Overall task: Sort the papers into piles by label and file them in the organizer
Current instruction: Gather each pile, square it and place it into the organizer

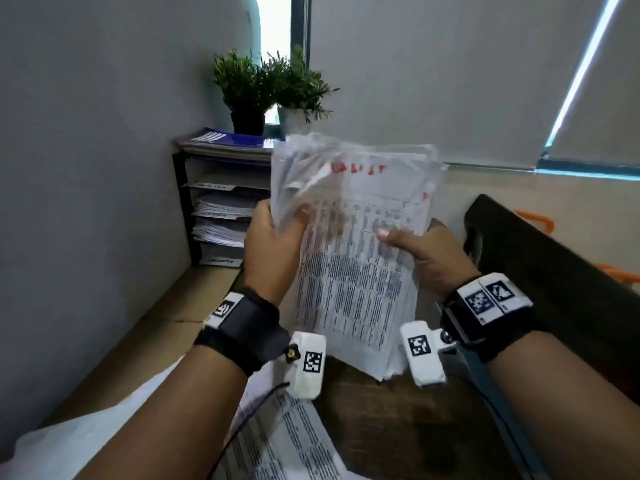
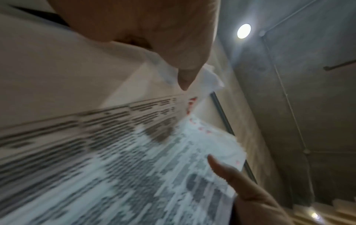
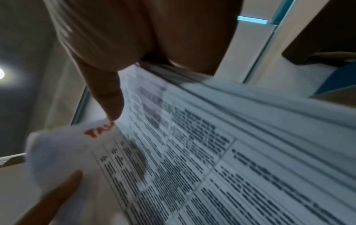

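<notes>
Both forearms raised, left hand (image 1: 273,244) and right hand (image 1: 427,252) each in a thumb-forward pinching grip.

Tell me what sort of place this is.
Probably an office: a tiered organizer stacked with papers, roller blinds over the windows, and printed sheets held in both hands.

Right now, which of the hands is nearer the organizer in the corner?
Left. The left hand grips the paper stack right in front of the organizer; the right hand holds the stack's opposite edge, farther away.
</notes>
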`<action>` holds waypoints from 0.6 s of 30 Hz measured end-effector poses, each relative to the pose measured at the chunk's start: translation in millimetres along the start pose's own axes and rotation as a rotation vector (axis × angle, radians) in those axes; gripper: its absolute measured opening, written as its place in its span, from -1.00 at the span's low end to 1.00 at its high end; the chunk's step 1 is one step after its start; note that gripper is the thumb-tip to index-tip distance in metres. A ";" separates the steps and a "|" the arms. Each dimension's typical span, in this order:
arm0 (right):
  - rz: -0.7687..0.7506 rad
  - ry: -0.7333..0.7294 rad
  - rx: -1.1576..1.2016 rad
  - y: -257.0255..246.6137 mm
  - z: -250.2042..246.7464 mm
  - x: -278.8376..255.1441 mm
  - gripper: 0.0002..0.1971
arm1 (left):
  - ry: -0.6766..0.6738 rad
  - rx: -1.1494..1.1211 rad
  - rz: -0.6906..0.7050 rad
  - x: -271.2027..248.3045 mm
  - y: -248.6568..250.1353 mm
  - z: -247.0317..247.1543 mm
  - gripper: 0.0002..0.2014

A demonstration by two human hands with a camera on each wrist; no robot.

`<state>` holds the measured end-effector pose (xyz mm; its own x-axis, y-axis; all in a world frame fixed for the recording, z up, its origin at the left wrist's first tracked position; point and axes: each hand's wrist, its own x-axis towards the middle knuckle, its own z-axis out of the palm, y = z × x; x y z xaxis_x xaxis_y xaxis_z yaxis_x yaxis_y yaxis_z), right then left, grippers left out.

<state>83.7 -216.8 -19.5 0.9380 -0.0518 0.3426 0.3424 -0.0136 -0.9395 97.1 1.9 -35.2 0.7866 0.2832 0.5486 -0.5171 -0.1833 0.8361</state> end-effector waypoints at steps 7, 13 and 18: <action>-0.067 0.073 0.042 -14.8 -2.9 1.2 -0.59 | -0.049 -0.121 -0.041 6.3 9.8 4.9 -0.73; -0.125 0.013 0.099 -32.7 -20.6 -5.4 -0.45 | 0.011 -0.119 -0.004 -1.4 31.0 5.3 -0.53; -0.122 0.064 -0.004 -6.0 -19.0 -12.6 -0.69 | -0.063 -0.111 -0.080 -2.7 3.4 4.1 -0.52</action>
<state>68.9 -235.1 -18.3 0.8841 -0.1128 0.4536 0.4535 -0.0275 -0.8908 94.6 -3.3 -33.8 0.8447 0.2324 0.4821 -0.4831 -0.0565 0.8737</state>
